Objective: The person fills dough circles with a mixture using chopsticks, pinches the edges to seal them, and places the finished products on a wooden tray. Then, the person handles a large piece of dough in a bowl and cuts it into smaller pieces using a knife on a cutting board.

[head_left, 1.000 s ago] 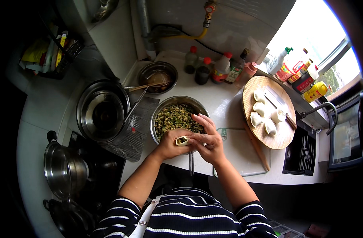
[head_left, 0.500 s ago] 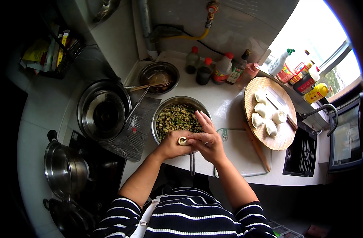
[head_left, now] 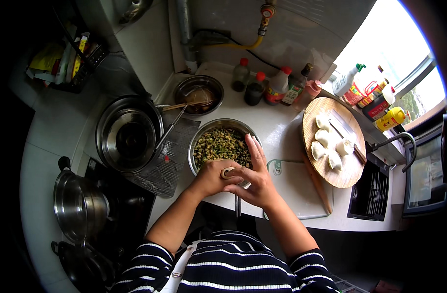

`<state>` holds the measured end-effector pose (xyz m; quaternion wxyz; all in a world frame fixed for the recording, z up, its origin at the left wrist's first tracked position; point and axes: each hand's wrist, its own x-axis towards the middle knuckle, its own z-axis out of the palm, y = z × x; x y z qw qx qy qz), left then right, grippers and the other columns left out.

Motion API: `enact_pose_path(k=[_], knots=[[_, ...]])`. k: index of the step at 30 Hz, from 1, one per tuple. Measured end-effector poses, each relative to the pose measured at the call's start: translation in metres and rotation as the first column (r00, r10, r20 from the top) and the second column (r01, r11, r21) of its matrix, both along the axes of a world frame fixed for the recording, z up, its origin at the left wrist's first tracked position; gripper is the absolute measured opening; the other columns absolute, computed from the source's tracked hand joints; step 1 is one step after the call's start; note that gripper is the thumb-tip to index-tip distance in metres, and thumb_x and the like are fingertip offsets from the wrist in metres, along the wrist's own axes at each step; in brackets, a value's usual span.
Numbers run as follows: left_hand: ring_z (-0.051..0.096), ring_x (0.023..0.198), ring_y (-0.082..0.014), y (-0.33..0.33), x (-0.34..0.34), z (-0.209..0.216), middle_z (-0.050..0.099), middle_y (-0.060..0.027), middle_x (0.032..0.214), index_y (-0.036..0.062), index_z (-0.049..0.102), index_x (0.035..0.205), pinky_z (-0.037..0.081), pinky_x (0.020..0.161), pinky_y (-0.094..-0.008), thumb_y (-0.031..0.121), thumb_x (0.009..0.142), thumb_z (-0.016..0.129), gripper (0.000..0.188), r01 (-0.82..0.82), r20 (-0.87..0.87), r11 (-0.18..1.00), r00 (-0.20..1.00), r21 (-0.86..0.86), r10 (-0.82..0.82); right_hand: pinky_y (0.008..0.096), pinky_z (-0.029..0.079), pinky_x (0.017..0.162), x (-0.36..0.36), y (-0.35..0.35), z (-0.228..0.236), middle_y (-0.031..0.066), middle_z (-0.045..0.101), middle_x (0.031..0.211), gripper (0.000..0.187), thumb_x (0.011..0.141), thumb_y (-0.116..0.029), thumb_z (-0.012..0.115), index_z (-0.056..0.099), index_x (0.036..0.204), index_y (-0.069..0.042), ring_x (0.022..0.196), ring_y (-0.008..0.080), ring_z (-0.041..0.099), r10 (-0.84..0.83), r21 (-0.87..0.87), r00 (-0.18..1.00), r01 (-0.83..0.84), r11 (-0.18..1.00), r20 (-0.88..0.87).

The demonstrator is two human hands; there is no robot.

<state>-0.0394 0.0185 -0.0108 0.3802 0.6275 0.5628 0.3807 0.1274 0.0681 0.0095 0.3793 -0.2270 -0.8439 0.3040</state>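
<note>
Curled around a small dough dumpling (head_left: 228, 172), my left hand (head_left: 209, 177) holds it over the near rim of a metal bowl (head_left: 190, 157). My right hand (head_left: 259, 184) meets it from the right, thumb and forefinger closed at the dough's edge, the other fingers stretched forward. Most of the dumpling is hidden by my fingers. Chopped green and brown filling (head_left: 218, 145) lies in the bowl. On a round wooden board (head_left: 348, 175) to the right rest several white dumplings (head_left: 323, 137) and a knife (head_left: 341, 128).
A rolling pin (head_left: 319, 185) lies on a pale cutting board (head_left: 301, 195). Several seasoning bottles (head_left: 255, 89) stand behind the bowl. Stacked metal bowls (head_left: 103, 141), a smaller bowl with a strainer (head_left: 177, 89) and a steel pot (head_left: 69, 207) are at left. A faucet (head_left: 402, 136) rises at right.
My right fingers have shifted slightly over the dough, and its opening, which showed before, is now mostly covered. The view has moved a little; both hands stay at the bowl's near rim.
</note>
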Motion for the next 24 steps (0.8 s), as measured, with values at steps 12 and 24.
enact_pose_path(k=[12, 24], knots=[[0.066, 0.075, -0.0274, -0.001, 0.007, -0.01, 0.067, -0.0108, 0.081, 0.0077, 0.067, 0.093, 0.051, 0.069, -0.0359, 0.018, 0.069, 0.076, 0.027, 0.012, -0.073, 0.999, 0.997, 0.044, -0.009, 0.0571, 0.021, 0.108, 0.001, -0.019, 0.011, 0.0242, 0.031, 0.147, 0.042, 0.07, -0.047, 0.076, 0.066, 0.083, -0.008, 0.138, 0.0437, 0.025, -0.155, 0.197, 0.966, 0.113, 0.974, 0.209], [0.066, 0.076, -0.0177, -0.005, 0.009, 0.005, 0.068, -0.008, 0.083, 0.0034, 0.067, 0.09, 0.051, 0.069, -0.0296, 0.012, 0.067, 0.081, 0.028, 0.092, 0.076, 0.995, 0.993, -0.032, -0.09, 0.0482, 0.029, 0.109, 0.016, -0.003, -0.011, 0.0184, 0.04, 0.145, 0.027, 0.068, -0.014, 0.08, 0.075, 0.095, -0.016, 0.137, 0.0414, 0.03, -0.006, -0.17, 0.999, -0.002, 0.985, -0.044]])
